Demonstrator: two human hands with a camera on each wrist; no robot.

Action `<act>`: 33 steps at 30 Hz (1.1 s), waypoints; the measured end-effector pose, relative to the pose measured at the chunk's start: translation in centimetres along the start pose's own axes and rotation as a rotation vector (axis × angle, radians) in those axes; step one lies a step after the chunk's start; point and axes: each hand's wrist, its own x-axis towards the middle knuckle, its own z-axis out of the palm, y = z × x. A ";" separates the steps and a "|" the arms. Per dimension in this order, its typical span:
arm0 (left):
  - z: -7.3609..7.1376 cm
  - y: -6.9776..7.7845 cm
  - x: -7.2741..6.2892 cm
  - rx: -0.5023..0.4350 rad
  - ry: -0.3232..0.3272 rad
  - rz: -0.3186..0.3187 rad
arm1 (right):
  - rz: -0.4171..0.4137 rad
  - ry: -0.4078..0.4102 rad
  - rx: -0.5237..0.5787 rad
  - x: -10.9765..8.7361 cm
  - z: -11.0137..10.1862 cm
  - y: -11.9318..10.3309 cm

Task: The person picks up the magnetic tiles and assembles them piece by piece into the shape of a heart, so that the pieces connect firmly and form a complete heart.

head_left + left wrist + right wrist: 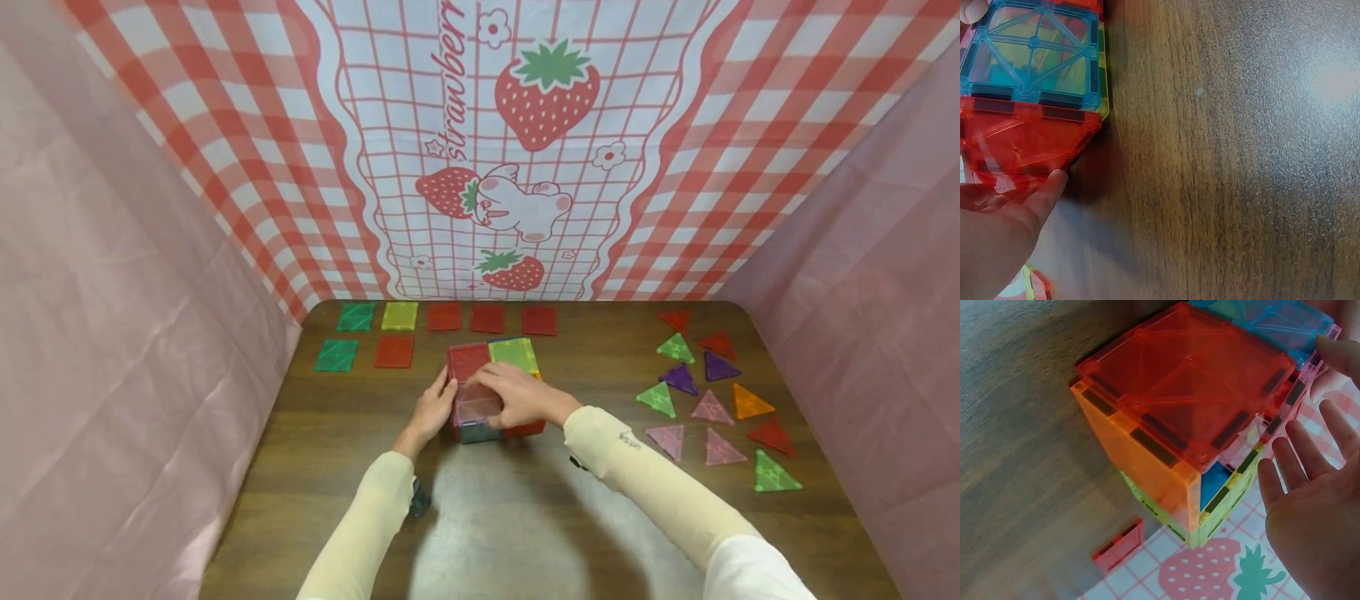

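A box of see-through magnetic tiles stands mid-table, with a red tile (468,360), a yellow-green tile (516,356) and a pink tile (474,406) on top. My left hand (433,406) rests its fingers against the box's left side; in the left wrist view they touch a red side tile (1029,137) beside a blue tile (1035,50). Over the pink tile my right hand (521,396) spreads its fingers, the thumb at the near edge. In the right wrist view, an orange tile (1144,462) forms one side, next to a large red tile (1188,381).
Square tiles lie along the back left, among them a green one (337,356), a yellow one (400,316) and a red one (394,352). Several triangle tiles, such as an orange one (750,402), are scattered at the right. Cloth (540,208) hangs behind the table (322,483).
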 end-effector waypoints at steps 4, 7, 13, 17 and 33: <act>0.1 -0.1 0.1 0.013 -0.003 0.010 | 0.015 0.013 0.036 -0.5 -0.6 0.4; 0.1 -0.4 0.2 0.029 -0.001 0.021 | 0.060 0.055 0.062 -0.6 -1.6 1.1; 0.1 -0.5 0.3 0.017 0.007 0.020 | 0.163 0.190 0.073 -0.6 -3.9 4.4; 0.1 -0.4 0.2 0.032 0.013 0.019 | 0.252 0.247 0.075 -0.9 -5.2 6.8; 0.3 -0.2 0.2 0.051 0.015 0.017 | 0.572 0.126 0.032 0.5 -6.2 11.2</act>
